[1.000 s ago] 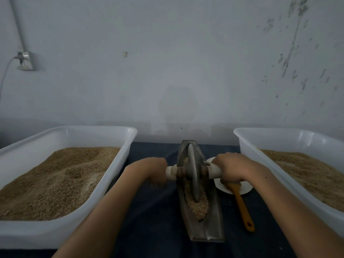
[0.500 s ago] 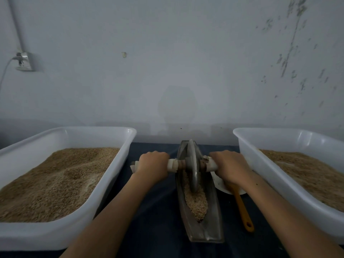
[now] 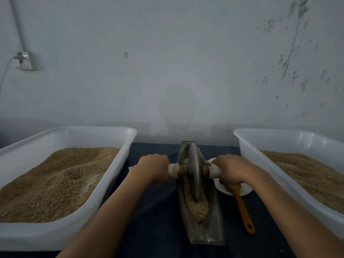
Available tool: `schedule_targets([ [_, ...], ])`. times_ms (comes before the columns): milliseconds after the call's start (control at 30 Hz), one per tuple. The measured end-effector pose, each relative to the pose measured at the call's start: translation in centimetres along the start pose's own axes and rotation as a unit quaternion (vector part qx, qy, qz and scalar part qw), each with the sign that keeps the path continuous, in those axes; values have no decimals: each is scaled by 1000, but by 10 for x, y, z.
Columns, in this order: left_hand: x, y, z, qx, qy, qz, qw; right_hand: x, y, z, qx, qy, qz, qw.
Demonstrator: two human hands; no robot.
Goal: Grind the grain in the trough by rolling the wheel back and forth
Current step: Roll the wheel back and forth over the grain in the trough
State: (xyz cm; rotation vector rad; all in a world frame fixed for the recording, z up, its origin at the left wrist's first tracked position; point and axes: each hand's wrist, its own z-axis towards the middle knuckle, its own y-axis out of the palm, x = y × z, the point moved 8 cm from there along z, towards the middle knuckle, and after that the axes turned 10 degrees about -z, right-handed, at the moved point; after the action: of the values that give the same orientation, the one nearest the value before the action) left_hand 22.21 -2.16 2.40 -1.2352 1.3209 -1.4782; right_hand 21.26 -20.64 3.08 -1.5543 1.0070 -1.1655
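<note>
- Gripping the axle [image 3: 174, 170] on both sides, the left hand [image 3: 153, 167] and the right hand [image 3: 231, 169] have their fingers curled around the pale handle ends, with the wheel [image 3: 193, 174] upright between them.
- The wheel stands in the trough [image 3: 210, 216], its lower edge in the grain [image 3: 198, 207], which lies nearer to the person than the fingers.
- Uneven pressure from one hand could tilt the wheel, so that it climbs the trough wall and throws grain out.
- The orange spatula [image 3: 243, 209] and a white plate [image 3: 243, 190] lie just under the right fingers; probably the knuckles can knock them.
- A dark cloth [image 3: 158, 211] covers the table; white tubs [image 3: 119, 164] of grain stand on both sides, before a stained wall [image 3: 186, 62].
</note>
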Motion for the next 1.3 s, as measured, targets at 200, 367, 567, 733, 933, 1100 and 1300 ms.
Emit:
schedule_targets([
  [200, 1, -9, 1, 113, 2, 18, 993, -1, -13, 3, 170, 30, -24, 985],
  [367, -1, -6, 3, 87, -2, 19, 996, -1, -12, 3, 158, 22, -33, 987],
  [567, -6, 10, 5, -58, -18, -6, 998, -1, -1, 0, -10, -11, -24, 1000],
  [733, -7, 12, 7, -68, -17, -9, 997, -1, 2, -1, -25, -9, -16, 1000],
  [933, -4, -2, 8, 60, 10, 13, 998, 1, -5, 6, 105, 12, -23, 994],
  [1100, -3, -8, 6, 155, 28, 15, 987, -1, -14, 2, 231, 26, -32, 972],
  [1300, -7, 2, 10, 37, 19, 7, 999, -3, -9, 3, 89, -3, -36, 995],
])
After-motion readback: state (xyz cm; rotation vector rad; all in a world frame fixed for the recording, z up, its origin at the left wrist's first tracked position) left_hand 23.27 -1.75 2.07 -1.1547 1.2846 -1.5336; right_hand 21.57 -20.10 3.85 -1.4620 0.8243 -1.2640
